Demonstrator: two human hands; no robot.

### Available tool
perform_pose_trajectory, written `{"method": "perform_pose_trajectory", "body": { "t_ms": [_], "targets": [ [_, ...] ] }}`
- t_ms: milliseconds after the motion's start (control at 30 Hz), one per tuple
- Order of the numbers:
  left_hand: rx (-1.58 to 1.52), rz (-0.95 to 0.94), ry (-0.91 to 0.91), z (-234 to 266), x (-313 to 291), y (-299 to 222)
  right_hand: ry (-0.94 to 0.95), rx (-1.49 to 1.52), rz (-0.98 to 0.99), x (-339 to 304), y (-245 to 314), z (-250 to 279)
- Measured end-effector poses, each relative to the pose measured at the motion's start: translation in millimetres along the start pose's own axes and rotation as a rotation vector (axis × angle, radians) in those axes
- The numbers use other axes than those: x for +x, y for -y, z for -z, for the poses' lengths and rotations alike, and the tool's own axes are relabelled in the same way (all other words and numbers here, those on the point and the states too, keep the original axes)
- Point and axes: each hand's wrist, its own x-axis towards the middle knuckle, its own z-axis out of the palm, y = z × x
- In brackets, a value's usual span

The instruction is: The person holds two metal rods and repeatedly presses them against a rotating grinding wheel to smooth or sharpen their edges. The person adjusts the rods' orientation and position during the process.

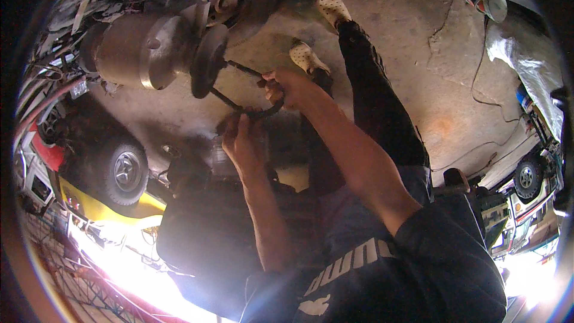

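Observation:
A dark U-shaped rod (226,99) reaches toward me from beside a dark round flange (210,61). Its bend is between my hands; I cannot tell whether its far ends join the flange. My right hand (289,88) is closed around the rod's upper side near the bend. Lower down and to the left, my left hand (241,141) pinches the lower side between thumb and fingers. Palms and fingers partly hide the bend. Behind the flange sits a large dull metal cylinder (134,51), part of a vehicle's underside.
Hoses (57,97) and metal parts crowd the left edge. A wheel (127,174) stands at the lower left beside a yellow panel (98,206). My legs stretch over the concrete floor (412,42), with perforated clogs (333,11). A cable (475,87) and crumpled silvery sheeting (526,60) lie at right.

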Motion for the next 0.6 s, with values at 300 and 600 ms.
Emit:
{"method": "perform_pose_trajectory", "body": {
  "t_ms": [300,600],
  "targets": [
    [0.061,0.014,-0.031,0.2,-19.5,3.2,-0.001,-0.179,0.031,-21.3,-1.4,6.3],
    [0.139,0.026,-0.044,-9.8,-43.0,-4.8,-0.011,-0.096,-0.008,-48.4,-8.8,3.4]
  ]
}}
